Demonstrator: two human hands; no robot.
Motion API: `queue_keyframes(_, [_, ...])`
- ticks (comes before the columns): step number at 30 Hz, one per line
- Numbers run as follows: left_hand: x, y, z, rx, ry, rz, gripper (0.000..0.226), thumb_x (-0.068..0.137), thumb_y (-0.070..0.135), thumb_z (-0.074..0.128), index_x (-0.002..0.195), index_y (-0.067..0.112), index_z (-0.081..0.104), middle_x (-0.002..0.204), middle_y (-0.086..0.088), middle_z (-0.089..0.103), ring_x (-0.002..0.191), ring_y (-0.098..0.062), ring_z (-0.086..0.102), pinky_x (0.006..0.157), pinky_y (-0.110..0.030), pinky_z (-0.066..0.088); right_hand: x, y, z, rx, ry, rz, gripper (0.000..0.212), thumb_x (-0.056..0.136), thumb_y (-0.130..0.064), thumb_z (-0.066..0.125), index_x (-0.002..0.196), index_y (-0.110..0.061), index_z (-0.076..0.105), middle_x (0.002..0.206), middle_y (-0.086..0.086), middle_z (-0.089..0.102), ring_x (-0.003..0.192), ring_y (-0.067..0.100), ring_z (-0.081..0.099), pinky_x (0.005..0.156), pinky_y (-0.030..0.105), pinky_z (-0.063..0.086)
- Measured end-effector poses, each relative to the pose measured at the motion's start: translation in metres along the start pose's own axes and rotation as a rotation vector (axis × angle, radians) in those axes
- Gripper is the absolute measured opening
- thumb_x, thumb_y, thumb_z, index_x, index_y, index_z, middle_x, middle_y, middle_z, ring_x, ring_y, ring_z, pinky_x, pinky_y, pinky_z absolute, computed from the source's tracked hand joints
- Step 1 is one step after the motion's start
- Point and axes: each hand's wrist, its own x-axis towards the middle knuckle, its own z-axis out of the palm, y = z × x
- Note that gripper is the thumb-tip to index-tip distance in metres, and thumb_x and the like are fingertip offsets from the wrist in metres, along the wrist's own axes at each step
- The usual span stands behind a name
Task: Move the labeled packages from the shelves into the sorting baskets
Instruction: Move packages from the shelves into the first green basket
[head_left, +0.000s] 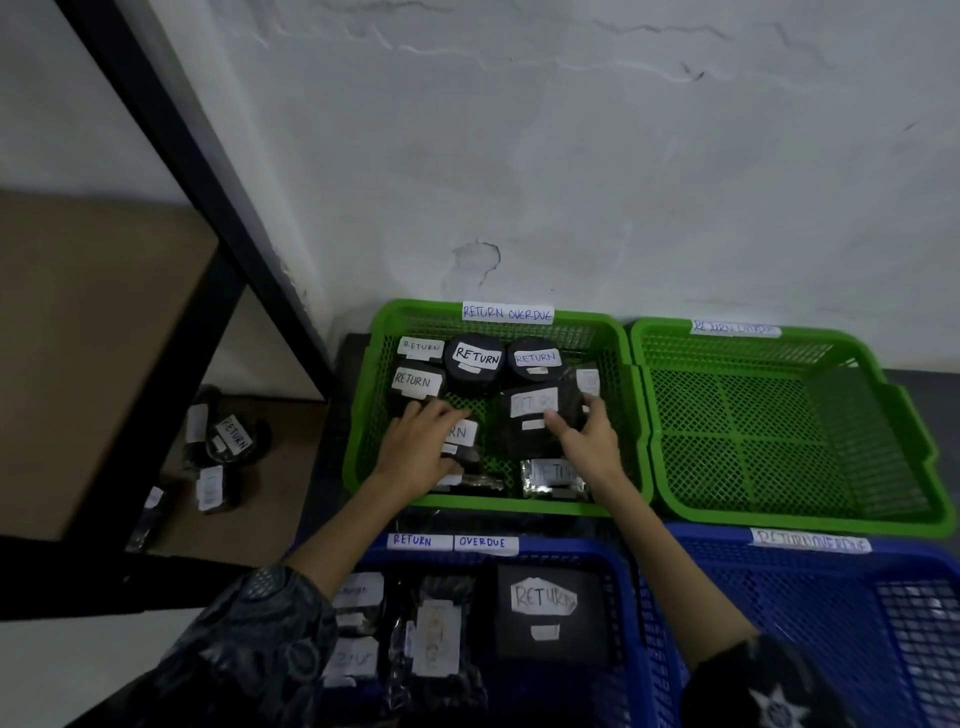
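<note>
Several black packages with white RETURN labels lie in the left green basket (363, 395), which carries a RETURN OVERDUE tag. My left hand (418, 447) rests flat on a labelled black package (460, 436) at the basket's front left. My right hand (587, 436) grips the lower right edge of a flat black package (535, 410) near the basket's middle. Round packages (475, 361) stand along the back. More labelled packages (228, 441) lie on the low shelf board at the left.
An empty green basket (779, 415) stands to the right. Two blue baskets sit in front: the left one (618, 561) holds several labelled packages, the right one (810, 597) looks empty. A black shelf post (208, 171) rises at the left beside the white wall.
</note>
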Motion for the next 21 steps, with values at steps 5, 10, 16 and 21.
queue_keyframes(5, [-0.001,-0.005,0.003,-0.033,-0.047,-0.005,0.067,0.088,0.045,0.058,0.147,0.028,0.031,0.141,0.009,0.038,0.118,-0.024,0.033,0.094,-0.039,0.041,0.005,-0.006,0.017,0.045,-0.100,0.061,0.041,0.096,-0.032,0.050,0.130,-0.009,0.043,0.115,0.008,0.057,0.112,0.030,0.056,0.096,0.046,0.048])
queue_keyframes(10, [-0.005,-0.002,0.006,-0.189,-0.052,-0.041,0.064,0.090,0.035,0.059,0.147,0.025,0.031,0.142,0.007,0.037,0.120,-0.029,0.034,0.101,-0.040,0.038,0.012,-0.006,0.013,-0.396,-0.074,0.040,0.054,0.095,-0.047,0.045,0.131,-0.006,0.042,0.125,0.018,0.056,0.114,0.036,0.054,0.092,0.041,0.046])
queue_keyframes(16, [-0.004,0.000,0.004,-0.208,-0.034,-0.068,0.064,0.088,0.036,0.062,0.146,0.024,0.035,0.141,0.007,0.038,0.120,-0.026,0.033,0.098,-0.035,0.037,0.009,-0.016,0.017,-0.726,-0.024,0.043,0.052,0.092,-0.047,0.051,0.123,-0.005,0.049,0.123,0.017,0.057,0.114,0.036,0.054,0.087,0.040,0.046])
queue_keyframes(21, [-0.001,0.004,0.005,-0.196,-0.026,-0.097,0.065,0.087,0.039,0.063,0.144,0.026,0.037,0.140,0.009,0.039,0.118,-0.026,0.034,0.095,-0.034,0.039,0.006,-0.023,0.015,-0.836,-0.128,-0.076,0.068,0.083,-0.048,0.064,0.139,-0.019,0.040,0.145,0.011,0.032,0.132,0.038,0.034,0.098,0.049,0.042])
